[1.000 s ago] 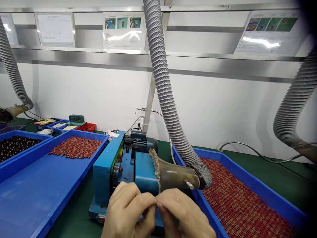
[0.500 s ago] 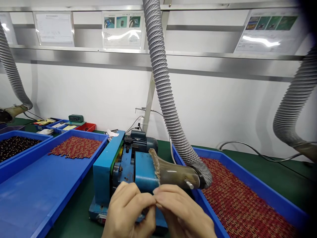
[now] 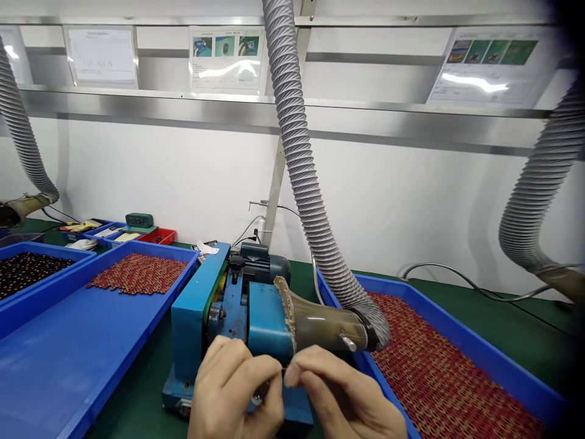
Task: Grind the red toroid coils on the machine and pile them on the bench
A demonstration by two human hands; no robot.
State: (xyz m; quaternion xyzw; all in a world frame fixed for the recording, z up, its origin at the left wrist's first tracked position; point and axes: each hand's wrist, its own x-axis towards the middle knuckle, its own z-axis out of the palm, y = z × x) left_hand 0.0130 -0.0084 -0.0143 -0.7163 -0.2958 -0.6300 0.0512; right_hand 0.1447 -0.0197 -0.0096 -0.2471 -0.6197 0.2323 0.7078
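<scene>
Fingertips of the right hand [image 3: 347, 390] had drawn slightly away from those of the left hand [image 3: 235, 384] since the earlier frame, where they met. Left thumb and forefinger made a nearly closed grip, seemingly on a tiny piece [image 3: 284, 367]; whether the right grip also had hold of it, one could not tell. That piece sat between the tips, just before the blue machine [image 3: 269, 305] on the green desk [image 3: 123, 396], mostly hidden. Red rings [image 3: 439, 366] filled the right tray [image 3: 484, 350] up to its side walls. By its size the piece was probably light, stiff and easily dropped, best pinched at opposite edges with the finger pads
</scene>
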